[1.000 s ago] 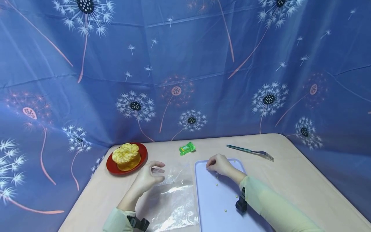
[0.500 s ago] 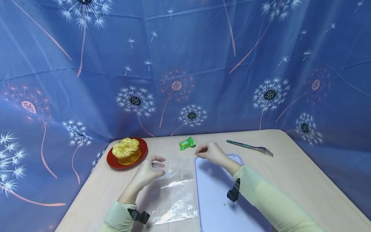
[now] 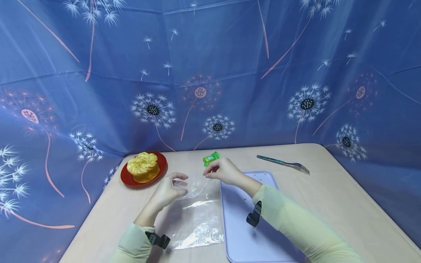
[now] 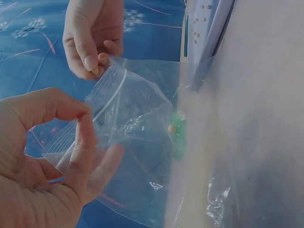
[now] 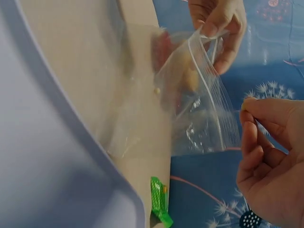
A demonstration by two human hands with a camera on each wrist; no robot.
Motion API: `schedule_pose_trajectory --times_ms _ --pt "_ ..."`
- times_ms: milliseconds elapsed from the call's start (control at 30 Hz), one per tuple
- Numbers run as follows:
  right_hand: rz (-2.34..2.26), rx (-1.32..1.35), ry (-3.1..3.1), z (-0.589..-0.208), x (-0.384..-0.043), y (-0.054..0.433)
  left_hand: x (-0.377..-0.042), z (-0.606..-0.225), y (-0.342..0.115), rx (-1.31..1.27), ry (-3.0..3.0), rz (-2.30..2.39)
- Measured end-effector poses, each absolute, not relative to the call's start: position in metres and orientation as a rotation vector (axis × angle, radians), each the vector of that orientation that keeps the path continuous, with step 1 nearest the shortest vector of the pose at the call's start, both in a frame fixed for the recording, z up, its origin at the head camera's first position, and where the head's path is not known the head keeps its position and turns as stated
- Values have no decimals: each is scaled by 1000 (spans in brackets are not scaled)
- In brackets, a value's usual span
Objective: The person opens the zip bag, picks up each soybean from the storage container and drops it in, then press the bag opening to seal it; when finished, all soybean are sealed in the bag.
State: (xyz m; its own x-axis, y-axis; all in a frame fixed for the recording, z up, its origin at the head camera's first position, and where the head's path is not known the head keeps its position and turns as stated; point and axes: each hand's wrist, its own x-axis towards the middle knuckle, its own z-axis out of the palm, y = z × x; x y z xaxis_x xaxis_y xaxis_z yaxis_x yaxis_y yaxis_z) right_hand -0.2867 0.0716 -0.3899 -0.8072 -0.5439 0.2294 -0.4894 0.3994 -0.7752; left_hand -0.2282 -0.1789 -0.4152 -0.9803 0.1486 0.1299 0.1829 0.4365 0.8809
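The right hand (image 3: 227, 172) has moved from above the lavender tray (image 3: 243, 241) to beside the zip-lock bag's (image 3: 197, 221) mouth, pinching a yellowish pellet (image 4: 95, 71); the left hand (image 3: 167, 190) grips the bag's opposite edge.

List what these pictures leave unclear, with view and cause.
Pinched pellet: head view, too small to discern in the right grip.
Green packet: head view, lettering too small to read.
Yellow cake: right wrist view, blurred behind the zip-lock bag.
Lavender tray: right wrist view, cut off by the left edge.
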Motion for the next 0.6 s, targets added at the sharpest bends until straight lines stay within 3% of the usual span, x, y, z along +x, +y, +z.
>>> schedule_pose_trajectory --times_ms 367,600 --pt "-1383 -935 2593 -387 -284 64 -229 -414 -178 -315 -2641 -1606" --pt "-1443 -853 2632 -386 -295 90 -229 -414 -179 -299 -2648 -1635"
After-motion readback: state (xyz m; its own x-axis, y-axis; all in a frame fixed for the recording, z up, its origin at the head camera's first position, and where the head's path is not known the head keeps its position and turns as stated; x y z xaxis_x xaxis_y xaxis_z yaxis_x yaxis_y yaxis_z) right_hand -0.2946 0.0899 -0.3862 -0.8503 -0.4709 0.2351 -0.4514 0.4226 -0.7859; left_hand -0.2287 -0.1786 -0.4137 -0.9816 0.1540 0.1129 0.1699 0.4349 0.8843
